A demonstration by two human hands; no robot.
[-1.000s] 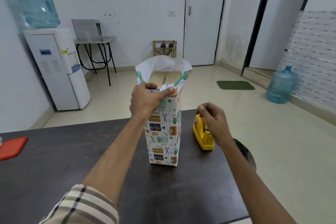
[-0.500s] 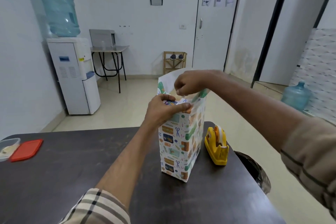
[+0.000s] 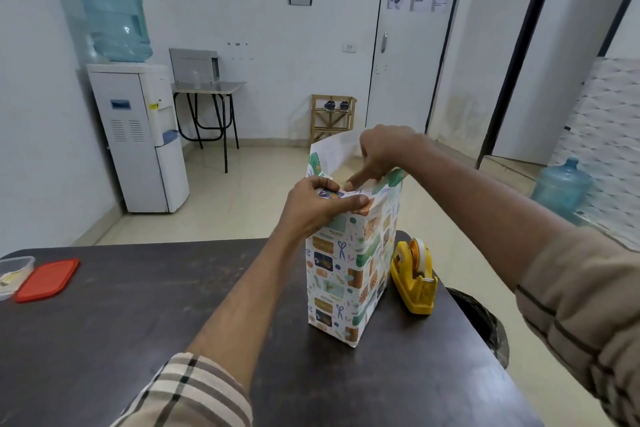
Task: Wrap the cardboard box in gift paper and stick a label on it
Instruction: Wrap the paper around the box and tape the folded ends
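Observation:
The cardboard box stands upright on the dark table [image 3: 138, 340], covered in white gift paper [image 3: 346, 274] printed with orange, green and blue pictures. The paper's top end stands open above the box, and a strip of brown cardboard shows inside. My left hand [image 3: 318, 204] pinches the near folded flap of paper against the box's top edge. Reaching over the open end, my right hand [image 3: 381, 152] presses a fingertip down on that same flap. Whether a piece of tape lies under the finger cannot be made out.
A yellow tape dispenser [image 3: 415, 277] sits just right of the box. At the table's far left lie a red lid [image 3: 46, 279] and a clear container [image 3: 12, 270]. A black bin [image 3: 485, 326] stands beyond the table's right edge. A water cooler [image 3: 138, 135] stands at the wall.
My right hand left the tape dispenser, rose over the box's open top and now presses down on the near flap. My left hand kept holding the flap. The view shifted left and down.

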